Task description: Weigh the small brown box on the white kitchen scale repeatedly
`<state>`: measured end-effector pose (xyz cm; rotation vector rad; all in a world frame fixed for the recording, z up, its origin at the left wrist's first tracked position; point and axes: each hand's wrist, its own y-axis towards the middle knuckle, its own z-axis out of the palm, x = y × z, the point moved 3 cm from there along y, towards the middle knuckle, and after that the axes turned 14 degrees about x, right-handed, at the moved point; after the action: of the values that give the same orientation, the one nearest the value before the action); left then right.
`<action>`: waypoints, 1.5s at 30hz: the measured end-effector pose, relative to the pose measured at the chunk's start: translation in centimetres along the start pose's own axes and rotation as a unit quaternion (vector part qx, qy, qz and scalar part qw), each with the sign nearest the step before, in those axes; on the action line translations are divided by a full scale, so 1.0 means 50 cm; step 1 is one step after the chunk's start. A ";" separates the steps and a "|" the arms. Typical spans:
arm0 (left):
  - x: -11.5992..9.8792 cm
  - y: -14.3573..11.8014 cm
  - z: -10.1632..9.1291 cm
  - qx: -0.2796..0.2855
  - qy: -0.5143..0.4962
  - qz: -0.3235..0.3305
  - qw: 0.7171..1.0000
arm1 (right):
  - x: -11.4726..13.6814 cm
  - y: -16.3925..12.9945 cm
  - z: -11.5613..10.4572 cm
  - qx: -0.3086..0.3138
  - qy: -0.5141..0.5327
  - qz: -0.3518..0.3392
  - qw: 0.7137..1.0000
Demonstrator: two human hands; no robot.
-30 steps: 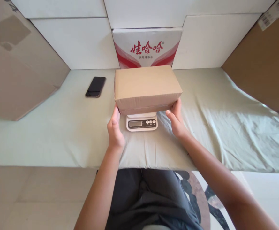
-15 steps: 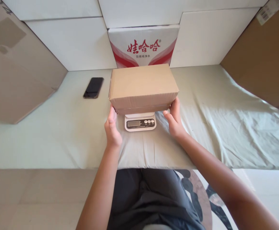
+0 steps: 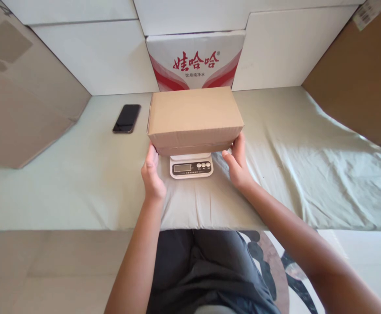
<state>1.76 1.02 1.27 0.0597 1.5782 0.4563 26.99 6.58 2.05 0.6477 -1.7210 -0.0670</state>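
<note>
A cardboard box (image 3: 195, 111) is showing matt, brown paper surfaces. Beneath the box, a digital scale (image 3: 191, 175) is showing smooth white plastic. Left of the box, a smartphone (image 3: 127, 117) is presenting a glossy black screen. Around the box, pale green cloth (image 3: 79, 187) is wrinkling.

Looks out from the wearer's head, facing forward and steeply down. Sits above the near edge of the counter (image 3: 79, 196), close enough to make out the keys (image 3: 203, 165) of the scale (image 3: 190, 173), yet wide enough to catch brown cartons (image 3: 33, 96) at 10 and 2 o'clock. Shows the box (image 3: 195, 112) from above and from its near side, and the hands (image 3: 153, 176) from behind their wrists. Takes in the lap (image 3: 203, 270) at 6 o'clock and a printed carton (image 3: 195, 46) at 12.
</note>
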 end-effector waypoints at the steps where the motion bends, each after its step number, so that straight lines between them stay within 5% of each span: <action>1: 0.000 -0.001 0.001 -0.001 -0.002 0.000 1.000 | 0.000 -0.001 0.001 -0.001 -0.001 0.001 1.000; 6: -0.005 0.002 -0.004 0.006 0.007 0.041 0.999 | -0.004 -0.003 0.001 -0.024 -0.012 0.002 1.000; 10: -0.015 0.007 -0.035 -0.070 0.031 0.148 0.986 | -0.023 0.002 -0.038 -0.121 -0.012 0.000 0.993; 16: -0.005 0.005 -0.032 -0.069 0.025 0.129 0.989 | -0.060 0.011 -0.085 -0.229 0.049 0.057 0.971; 20: 0.013 0.025 -0.040 -0.064 0.013 0.083 0.994 | -0.064 0.018 -0.074 -0.232 0.073 0.091 0.966; 29: 0.074 0.193 -0.114 -0.073 -0.055 0.019 0.996 | -0.074 0.036 -0.066 -0.241 0.101 0.131 0.956; 33: 0.085 0.184 -0.089 -0.069 -0.056 -0.015 0.996 | -0.079 0.037 -0.068 -0.240 0.102 0.135 0.956; 37: 0.048 0.158 -0.072 -0.110 -0.045 -0.001 0.993 | -0.081 0.034 -0.070 -0.238 0.077 0.130 0.959; 45: 0.019 0.166 -0.082 -0.160 -0.055 0.002 0.986 | -0.074 0.035 -0.068 -0.229 0.093 0.120 0.961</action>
<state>-4.28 7.88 2.99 -0.1554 1.3796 0.6938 29.87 10.73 0.36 0.0975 -1.5159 -0.2209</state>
